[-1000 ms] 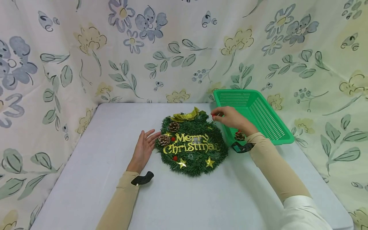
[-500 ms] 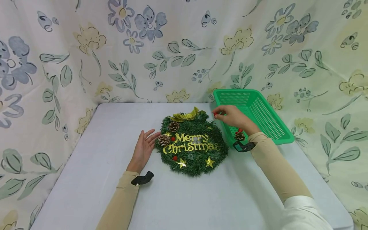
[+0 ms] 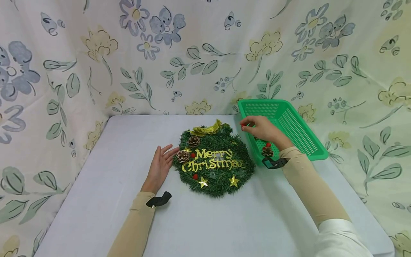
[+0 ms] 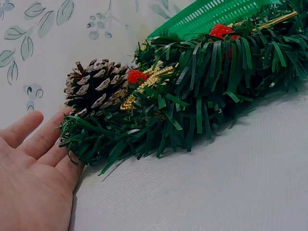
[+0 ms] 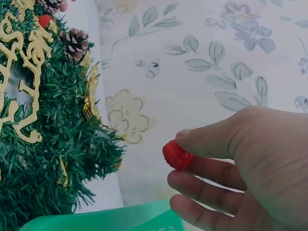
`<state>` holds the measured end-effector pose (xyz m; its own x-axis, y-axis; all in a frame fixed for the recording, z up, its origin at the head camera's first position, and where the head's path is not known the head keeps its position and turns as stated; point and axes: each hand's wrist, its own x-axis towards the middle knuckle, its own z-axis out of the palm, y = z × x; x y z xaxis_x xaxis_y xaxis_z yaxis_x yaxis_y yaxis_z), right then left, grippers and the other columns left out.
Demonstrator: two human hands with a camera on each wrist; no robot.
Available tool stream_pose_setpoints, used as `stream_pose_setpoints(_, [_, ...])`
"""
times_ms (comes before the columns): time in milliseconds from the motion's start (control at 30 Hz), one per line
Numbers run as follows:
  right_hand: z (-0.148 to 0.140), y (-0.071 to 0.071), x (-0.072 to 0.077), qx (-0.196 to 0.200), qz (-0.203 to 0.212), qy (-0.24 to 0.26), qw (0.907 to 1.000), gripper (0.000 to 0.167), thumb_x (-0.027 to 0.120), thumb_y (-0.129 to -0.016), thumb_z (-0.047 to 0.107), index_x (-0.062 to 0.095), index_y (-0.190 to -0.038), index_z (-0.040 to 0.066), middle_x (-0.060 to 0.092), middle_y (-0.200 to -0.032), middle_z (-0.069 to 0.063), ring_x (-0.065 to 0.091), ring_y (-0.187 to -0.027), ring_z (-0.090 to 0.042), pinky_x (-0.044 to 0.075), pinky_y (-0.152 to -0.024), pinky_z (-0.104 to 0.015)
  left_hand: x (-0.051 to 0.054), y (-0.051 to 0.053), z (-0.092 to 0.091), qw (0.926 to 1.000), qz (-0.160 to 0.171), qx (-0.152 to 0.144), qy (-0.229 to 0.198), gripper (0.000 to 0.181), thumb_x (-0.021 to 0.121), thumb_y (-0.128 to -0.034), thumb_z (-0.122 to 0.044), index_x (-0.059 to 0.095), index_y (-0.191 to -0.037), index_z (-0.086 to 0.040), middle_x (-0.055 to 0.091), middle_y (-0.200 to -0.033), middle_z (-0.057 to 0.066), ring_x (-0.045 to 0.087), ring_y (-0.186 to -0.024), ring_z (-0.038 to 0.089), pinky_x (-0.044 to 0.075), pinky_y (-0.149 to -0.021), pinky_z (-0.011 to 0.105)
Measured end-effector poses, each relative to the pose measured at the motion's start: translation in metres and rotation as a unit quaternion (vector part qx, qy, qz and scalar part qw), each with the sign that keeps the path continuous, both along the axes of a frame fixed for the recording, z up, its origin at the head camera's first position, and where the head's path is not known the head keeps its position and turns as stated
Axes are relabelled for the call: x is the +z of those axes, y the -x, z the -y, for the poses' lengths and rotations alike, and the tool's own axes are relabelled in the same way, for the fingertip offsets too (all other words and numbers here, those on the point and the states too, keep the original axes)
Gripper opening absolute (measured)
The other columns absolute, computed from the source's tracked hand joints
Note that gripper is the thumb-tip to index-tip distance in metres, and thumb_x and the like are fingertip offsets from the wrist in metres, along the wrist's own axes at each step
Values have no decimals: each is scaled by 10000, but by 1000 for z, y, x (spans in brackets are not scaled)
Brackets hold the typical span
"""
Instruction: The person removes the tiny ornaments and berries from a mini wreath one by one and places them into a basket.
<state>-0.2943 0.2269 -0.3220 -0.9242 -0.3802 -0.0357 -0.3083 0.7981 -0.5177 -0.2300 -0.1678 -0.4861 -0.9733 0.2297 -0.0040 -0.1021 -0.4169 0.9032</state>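
Observation:
My right hand [image 3: 261, 128] pinches a small red berry [image 5: 177, 155] between thumb and fingers, above the left side of a green plastic basket [image 3: 300, 126]. A green Christmas wreath [image 3: 215, 187] lies on the table, with gold "Merry Christmas" lettering [image 3: 213, 164], a gold bow, stars, pine cones and red berries. Along its left edge my left hand [image 3: 159, 166] has its fingers extended, fingertips touching the greenery beside a pine cone [image 4: 95, 87]. In the left wrist view the fingertips are partly hidden by the wreath.
Inside the basket, near its front left corner, lie a pine cone [image 3: 267, 151] and another red berry [image 3: 268, 144]. The white table [image 3: 205, 228] meets a flowered curtain [image 3: 199, 53] at its back.
My right hand has moved slightly right and back, away from the wreath and further over the basket, still pinching the red berry. My left hand stays at the wreath's edge.

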Motion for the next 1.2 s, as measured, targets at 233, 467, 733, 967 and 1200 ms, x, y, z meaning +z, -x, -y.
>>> stream_pose_setpoints(233, [-2,1,1,-128,-22,44,9999,320,590,-1047,257,647,-1338,138,664,-1278,-134,604,-1160,-327,530,-833,-456,1,-1,0,10000,-18,-3,57,737,150,-1093,-563,143,-1620,-47,309,-1639,221,223,-1569,278,22,-1308,450])
stream_pose_setpoints(467, [-3,0,3,-125,-39,54,9999,321,585,-1049,248,643,-1338,122,661,-1278,-146,610,-1156,-325,533,-842,-460,0,-1,1,9999,-23,-17,105,700,120,-1106,-527,141,-1621,-53,312,-1641,212,217,-1571,276,17,-1307,457])
stream_pose_setpoints(733, [-5,0,3,-226,-59,87,9997,327,578,-1052,269,636,-1337,120,658,-1297,-144,609,-1176,-316,539,-870,-475,0,0,1,9999,-7,-8,116,735,148,-1093,-565,142,-1620,-53,313,-1640,212,221,-1570,271,28,-1308,449])
stream_pose_setpoints(967, [-8,-1,3,-283,-89,94,9995,326,578,-1053,254,629,-1340,108,651,-1308,-153,609,-1175,-325,531,-864,-478,0,1,1,9999,-25,-12,116,754,162,-1087,-582,135,-1621,-51,304,-1641,222,218,-1569,283,24,-1307,455])
stream_pose_setpoints(1200, [-12,0,4,-372,-117,101,9992,343,572,-1055,262,622,-1353,100,644,-1315,-163,612,-1165,-336,534,-857,-482,0,1,0,10000,-14,-17,79,799,206,-1065,-628,140,-1622,-58,305,-1642,219,222,-1568,282,18,-1307,456])
